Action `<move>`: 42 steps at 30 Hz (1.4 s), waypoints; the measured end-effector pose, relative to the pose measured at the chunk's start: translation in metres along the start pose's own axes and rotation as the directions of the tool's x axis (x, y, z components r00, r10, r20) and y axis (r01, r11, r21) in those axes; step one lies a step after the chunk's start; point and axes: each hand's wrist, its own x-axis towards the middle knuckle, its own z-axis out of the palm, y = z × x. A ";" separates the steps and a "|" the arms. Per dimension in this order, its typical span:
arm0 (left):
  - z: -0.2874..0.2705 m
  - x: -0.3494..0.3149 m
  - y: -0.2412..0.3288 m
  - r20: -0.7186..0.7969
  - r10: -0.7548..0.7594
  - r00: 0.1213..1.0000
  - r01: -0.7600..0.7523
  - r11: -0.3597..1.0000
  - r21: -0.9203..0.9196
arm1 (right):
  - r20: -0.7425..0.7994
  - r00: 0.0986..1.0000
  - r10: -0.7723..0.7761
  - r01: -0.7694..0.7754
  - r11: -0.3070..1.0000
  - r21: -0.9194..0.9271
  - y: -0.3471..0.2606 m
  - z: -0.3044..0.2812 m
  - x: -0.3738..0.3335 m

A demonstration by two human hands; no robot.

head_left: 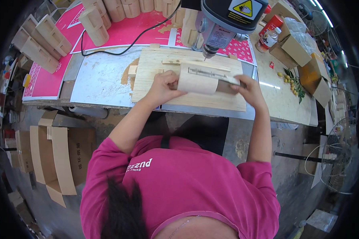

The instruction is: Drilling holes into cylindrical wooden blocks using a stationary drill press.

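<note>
Held level between my hands is a pale, rounded wooden piece (pixel 198 84) with a long slotted recess on its upper face; motion blurs it slightly. Its left end is in the closed fingers of my left hand (pixel 164 86). My right hand (pixel 248 91) grips the other end, fingertips at the edge. Just behind and above the piece is the chuck of a drill press (pixel 210 51), its bit pointing down. Beneath lies a flat plywood board (pixel 147 92) with a thin wooden strip (pixel 171 63) on it, partly hidden by the piece.
Several similar wooden pieces (pixel 95 28) stand on pink printed sheets (pixel 119 34) at the back and left. A black cable (pixel 128 49) crosses there. To the right are a bottle (pixel 268 40), yellow fruit on twigs (pixel 294 83) and cardboard boxes (pixel 297 49). An open carton (pixel 62 155) sits on the floor.
</note>
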 end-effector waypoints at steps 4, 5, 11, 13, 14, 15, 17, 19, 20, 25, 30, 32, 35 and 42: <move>-0.060 -0.043 0.013 -0.019 0.088 0.996 -0.090 0.991 -0.102 | 0.027 0.995 0.096 -0.099 0.919 0.382 -0.001 0.002 -0.045; -0.077 -0.055 0.018 -0.051 -0.134 0.990 0.118 0.961 -0.249 | -0.003 0.989 0.145 -0.124 0.855 0.504 0.002 0.001 -0.052; -0.113 -0.072 0.041 -0.140 -0.621 0.771 0.368 0.615 -0.697 | 0.002 0.998 0.065 -0.055 0.826 0.561 -0.034 0.006 -0.078; -0.108 -0.074 0.048 -0.166 -0.676 0.718 0.368 0.571 -0.734 | -0.042 0.999 0.023 0.005 0.819 0.574 -0.050 0.014 -0.076; -0.106 -0.077 0.048 -0.144 -0.667 0.731 0.407 0.595 -0.693 | -0.091 0.996 -0.012 0.063 0.812 0.580 -0.055 0.017 -0.075; -0.104 -0.078 0.049 -0.120 -0.658 0.743 0.443 0.619 -0.648 | -0.094 0.996 -0.010 0.062 0.814 0.578 -0.058 0.018 -0.075; -0.096 -0.078 0.054 -0.116 -0.649 0.752 0.423 0.610 -0.670 | -0.113 0.989 -0.090 0.141 0.783 0.606 -0.061 0.020 -0.073; -0.087 -0.075 0.057 -0.114 -0.641 0.759 0.402 0.599 -0.693 | -0.114 0.987 -0.114 0.159 0.796 0.585 -0.061 0.020 -0.071; -0.082 -0.074 0.055 -0.112 -0.641 0.759 0.413 0.607 -0.679 | -0.113 0.984 -0.140 0.179 0.805 0.566 -0.059 0.022 -0.071; -0.057 -0.069 0.038 0.024 -0.588 0.809 0.445 0.585 -0.678 | -0.049 0.996 -0.081 0.094 0.763 0.640 -0.047 0.035 -0.064; -0.033 -0.061 0.030 0.260 -0.267 0.928 0.364 0.795 -0.486 | -0.053 0.997 -0.049 0.072 0.749 0.659 -0.028 0.047 -0.054; -0.028 -0.060 0.028 0.162 -0.230 0.959 0.277 0.873 -0.401 | -0.082 0.996 -0.033 0.077 0.781 0.620 -0.016 0.049 -0.050; -0.015 -0.060 0.014 0.020 -0.055 0.998 0.057 0.981 -0.183 | -0.152 0.985 -0.086 0.151 0.856 0.494 -0.013 0.046 -0.044; 0.012 -0.043 0.004 -0.131 0.224 0.966 -0.158 0.909 0.385 | -0.230 0.973 -0.007 0.123 0.860 0.495 0.004 0.044 -0.030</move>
